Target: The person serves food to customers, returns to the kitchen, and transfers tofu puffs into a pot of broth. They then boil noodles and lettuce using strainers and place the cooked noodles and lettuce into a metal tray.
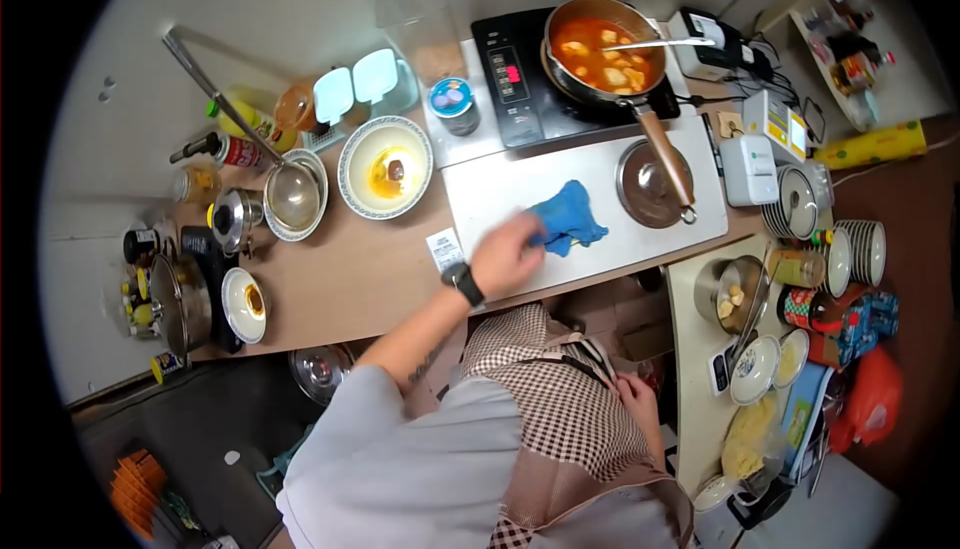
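My left hand (508, 256), with a dark watch on its wrist, is slightly blurred over the white board (490, 196). Its fingers close on the edge of a crumpled blue cloth (572, 217). Low at my right side, my right hand (637, 397) rests by the checked apron (560, 419); its fingertips are partly hidden at the apron's edge. Right of the cloth lies a round pan lid (645, 184). Above it, a pan (566, 82) of red stew with a spoon (660, 44) stands on the black induction cooker (507, 114).
Left of the board stand a patterned bowl (425, 154) with sauce, a ladle strainer (293, 196) over another bowl, and a small bowl (232, 324). A side counter (690, 349) at the right holds a metal bowl (708, 294), plates (867, 249) and jars. The pan handle (665, 154) extends over the lid.
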Demonstrator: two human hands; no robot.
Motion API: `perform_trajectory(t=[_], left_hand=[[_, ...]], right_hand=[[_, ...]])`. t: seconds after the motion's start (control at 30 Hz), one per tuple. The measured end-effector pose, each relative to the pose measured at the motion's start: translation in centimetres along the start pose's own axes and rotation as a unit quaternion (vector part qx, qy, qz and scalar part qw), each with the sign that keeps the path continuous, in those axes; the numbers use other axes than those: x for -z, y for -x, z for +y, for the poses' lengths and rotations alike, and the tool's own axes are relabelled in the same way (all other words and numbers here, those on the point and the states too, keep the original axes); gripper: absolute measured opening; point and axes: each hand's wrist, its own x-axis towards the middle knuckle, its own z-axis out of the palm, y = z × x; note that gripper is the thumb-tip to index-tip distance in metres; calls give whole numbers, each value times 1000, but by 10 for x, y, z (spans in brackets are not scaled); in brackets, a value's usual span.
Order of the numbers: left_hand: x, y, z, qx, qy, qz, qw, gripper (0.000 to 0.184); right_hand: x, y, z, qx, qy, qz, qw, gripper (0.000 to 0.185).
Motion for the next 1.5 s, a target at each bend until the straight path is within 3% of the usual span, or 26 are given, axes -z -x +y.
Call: perform_trajectory(t=[0.07, 0.1, 0.2, 0.3, 0.37, 0.43, 0.77, 0.8, 1.03, 1.13, 1.2, 1.23, 1.3, 1.33, 1.43, 1.47, 1.5], left_hand=[[19, -49, -12, 14, -118, 48, 992, 38], [27, -76, -21, 21, -137, 71, 988, 34], [44, -134, -26, 59, -257, 49, 963, 25], [30, -143, -15, 49, -327, 2, 944, 31], [18, -143, -11, 107, -329, -14, 938, 35], [15, -149, -7, 119, -331, 29, 936, 35], [11, -148, 0, 160, -317, 19, 935, 40], [11, -147, 2, 137, -300, 34, 943, 45], [19, -139, 13, 90, -258, 57, 960, 32], [8, -120, 30, -37, -144, 59, 987, 24], [-11, -98, 54, -67, -61, -21, 996, 22], [-25, -84, 67, -33, -31, -105, 993, 18], [-66, -50, 81, -99, 1, -195, 976, 18], [-81, -32, 95, -47, 30, -297, 953, 18], [-137, 21, 129, -116, 25, -510, 852, 21], [-161, 44, 124, -177, 45, -524, 832, 25], [-181, 65, 129, -176, 11, -574, 799, 26]], right_hand=[[0, 26, 36, -39, -18, 59, 997, 36], [0, 35, 49, -48, -38, 78, 995, 36], [-5, 57, 92, -76, -134, 116, 981, 35], [-6, 78, 118, -80, -87, 128, 985, 37], [-6, 90, 115, -98, -102, 136, 981, 37], [-3, 94, 105, -112, -112, 144, 977, 36], [12, 78, 73, -105, -74, 139, 982, 37], [11, 74, 77, -108, -65, 141, 982, 37], [3, 65, 70, -126, -59, 146, 979, 37], [-10, 77, 64, -105, -131, 155, 974, 44], [-19, 88, 65, -113, -176, 159, 965, 48], [-22, 95, 67, -132, -199, 156, 959, 50], [-37, 112, 78, -192, -260, 139, 936, 55], [-52, 122, 87, -221, -305, 131, 917, 58], [-100, 166, 130, -277, -460, 102, 837, 67], [-118, 184, 144, -281, -506, 100, 809, 70], [-141, 203, 158, -285, -544, 112, 781, 73]])
